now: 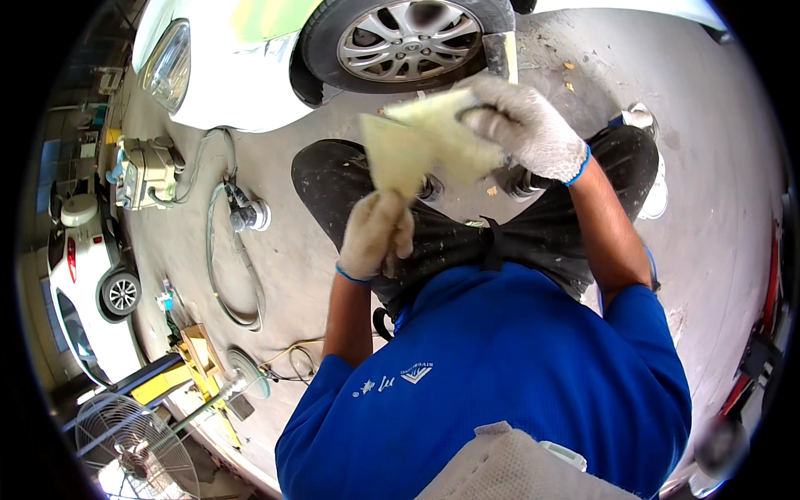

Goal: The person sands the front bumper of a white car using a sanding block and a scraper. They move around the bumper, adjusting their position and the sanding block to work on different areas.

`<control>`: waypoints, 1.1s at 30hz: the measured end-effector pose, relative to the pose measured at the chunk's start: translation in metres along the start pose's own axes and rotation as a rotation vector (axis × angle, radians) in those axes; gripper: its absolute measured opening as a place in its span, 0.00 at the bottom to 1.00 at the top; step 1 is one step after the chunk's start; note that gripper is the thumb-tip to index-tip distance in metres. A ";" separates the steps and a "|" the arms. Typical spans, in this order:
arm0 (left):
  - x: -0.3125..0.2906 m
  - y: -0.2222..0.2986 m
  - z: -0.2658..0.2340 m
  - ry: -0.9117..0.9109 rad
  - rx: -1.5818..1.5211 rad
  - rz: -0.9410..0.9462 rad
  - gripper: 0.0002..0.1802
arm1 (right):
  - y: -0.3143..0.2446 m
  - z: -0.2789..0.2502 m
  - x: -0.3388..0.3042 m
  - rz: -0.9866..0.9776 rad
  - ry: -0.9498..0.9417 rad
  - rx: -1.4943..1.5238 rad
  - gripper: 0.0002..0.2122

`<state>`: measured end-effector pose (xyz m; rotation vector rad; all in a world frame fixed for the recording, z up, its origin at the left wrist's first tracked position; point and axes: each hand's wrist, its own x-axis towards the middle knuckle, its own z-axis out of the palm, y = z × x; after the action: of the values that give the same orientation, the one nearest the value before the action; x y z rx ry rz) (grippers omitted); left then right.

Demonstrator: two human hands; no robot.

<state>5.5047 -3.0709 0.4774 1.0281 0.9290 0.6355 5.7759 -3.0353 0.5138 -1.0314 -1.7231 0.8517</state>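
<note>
A pale yellow sheet, thin like sandpaper, is held up in front of my knees. My left hand, in a whitish knit glove, pinches its lower corner. In my right hand, gloved the same way, is the other pale yellow part, blurred by motion. Whether these are two sheets overlapping or one folded piece, I cannot tell. Just beyond the hands stands a white car's front wheel with silver spokes. The car's bumper curves off to the left, with pale green patches above it.
A round sander lies on the floor at the left, its hose looped beside it. Behind it stands a boxy wheeled machine. A large fan and a yellow stand are at the lower left, near another white car.
</note>
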 end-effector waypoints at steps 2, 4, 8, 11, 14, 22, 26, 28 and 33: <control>0.000 -0.002 0.003 -0.002 -0.272 0.107 0.24 | 0.009 -0.006 -0.018 0.085 -0.049 -0.029 0.11; 0.005 0.006 0.009 0.052 -0.010 -0.057 0.19 | 0.011 -0.010 -0.026 0.247 0.129 0.102 0.12; 0.008 0.020 0.042 0.012 0.284 -0.214 0.12 | 0.024 -0.011 -0.038 0.317 0.473 0.496 0.14; 0.006 0.009 0.035 0.030 0.197 -0.129 0.13 | 0.019 -0.018 -0.055 0.368 0.145 0.321 0.13; 0.003 0.008 0.038 0.031 0.052 -0.044 0.15 | 0.015 -0.014 -0.061 0.388 0.111 0.306 0.10; 0.024 -0.020 0.048 -0.120 0.126 -0.124 0.18 | 0.038 0.047 -0.066 0.521 0.362 0.497 0.12; 0.029 -0.024 0.043 0.038 0.111 -0.103 0.20 | 0.041 0.039 -0.067 0.740 0.315 0.317 0.11; 0.034 -0.024 0.041 0.093 0.086 -0.079 0.20 | 0.046 0.041 -0.067 0.701 0.363 0.443 0.11; 0.036 -0.017 0.013 0.318 0.149 0.051 0.19 | 0.064 0.026 -0.034 0.610 0.238 0.330 0.12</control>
<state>5.5336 -3.0542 0.4529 1.1048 1.2455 0.7967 5.7765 -3.0423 0.4377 -1.3825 -1.0246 1.2832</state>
